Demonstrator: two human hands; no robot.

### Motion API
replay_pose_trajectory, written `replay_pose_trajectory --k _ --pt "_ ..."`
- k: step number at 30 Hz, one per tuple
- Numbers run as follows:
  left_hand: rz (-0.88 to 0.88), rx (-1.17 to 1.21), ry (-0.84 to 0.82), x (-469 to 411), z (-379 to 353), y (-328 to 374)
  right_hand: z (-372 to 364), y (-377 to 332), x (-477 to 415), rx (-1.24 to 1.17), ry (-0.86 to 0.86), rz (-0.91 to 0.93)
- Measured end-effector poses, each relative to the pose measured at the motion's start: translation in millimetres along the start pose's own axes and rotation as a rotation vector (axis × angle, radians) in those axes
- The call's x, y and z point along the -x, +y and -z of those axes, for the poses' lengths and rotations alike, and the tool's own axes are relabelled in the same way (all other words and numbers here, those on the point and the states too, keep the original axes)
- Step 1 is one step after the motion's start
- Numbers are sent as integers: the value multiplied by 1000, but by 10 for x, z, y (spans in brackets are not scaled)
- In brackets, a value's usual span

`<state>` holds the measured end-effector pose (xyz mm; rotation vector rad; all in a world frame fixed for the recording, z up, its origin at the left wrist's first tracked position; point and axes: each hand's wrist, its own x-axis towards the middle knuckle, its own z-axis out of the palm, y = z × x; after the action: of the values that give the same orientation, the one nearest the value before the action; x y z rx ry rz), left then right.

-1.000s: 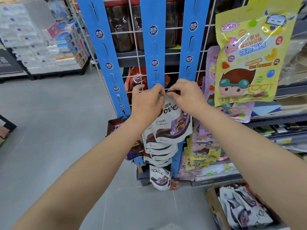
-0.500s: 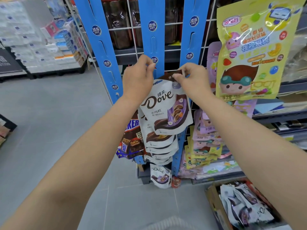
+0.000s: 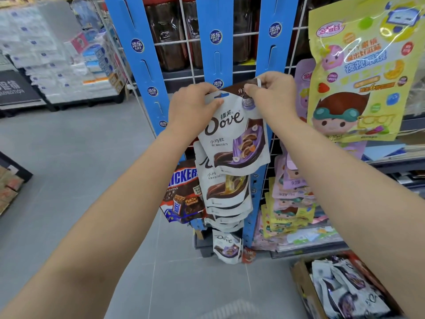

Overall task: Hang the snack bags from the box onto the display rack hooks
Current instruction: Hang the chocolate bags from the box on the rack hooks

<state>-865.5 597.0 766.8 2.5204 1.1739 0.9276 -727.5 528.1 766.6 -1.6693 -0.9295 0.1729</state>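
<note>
Moved: Dove bag (image 3: pixel 232 139) lifted higher up centre strip (image 3: pixel 216 54) | left hand (image 3: pixel 193 107) and right hand (image 3: pixel 273 95) each pinch a top corner, bag held against strip | risk: hang hole (image 3: pixel 222 96) fails to catch, bag drops or tears | count: 1 bag held, 3 blue strips (image 3: pixel 138 65), 1 box (image 3: pixel 300 282), hung bags (image 3: pixel 227 196) overlap, uncountable

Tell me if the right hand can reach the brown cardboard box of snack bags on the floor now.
Probably not yet: the right hand pinches the white Dove chocolate bag by its top. The open brown cardboard box lies unobstructed below it.
</note>
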Motion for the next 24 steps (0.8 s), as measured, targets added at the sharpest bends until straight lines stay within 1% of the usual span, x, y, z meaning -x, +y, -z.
replay_pose_trajectory --k 3,8,10,13,16,18,21,24 --pt "84 0 -30 -52 26 66 -16 -13 -10 10 8 22" --pt "247 73 -86 -65 10 60 -54 -9 4 73 5 37" --pt "263 67 -71 -51 0 66 -63 8 14 91 6 39" --pt "182 -37 13 -1 -36 83 -60 29 26 114 5 50" --pt "96 -31 127 71 -95 16 -52 42 33 139 3 55" --pt "46 -20 155 99 -112 -58 -59 59 47 159 10 60" --pt "-71 -79 178 115 -131 -181 -82 115 93 203 -1 68" --pt "-164 -126 235 152 -171 -274 -97 234 157 230 -30 54"
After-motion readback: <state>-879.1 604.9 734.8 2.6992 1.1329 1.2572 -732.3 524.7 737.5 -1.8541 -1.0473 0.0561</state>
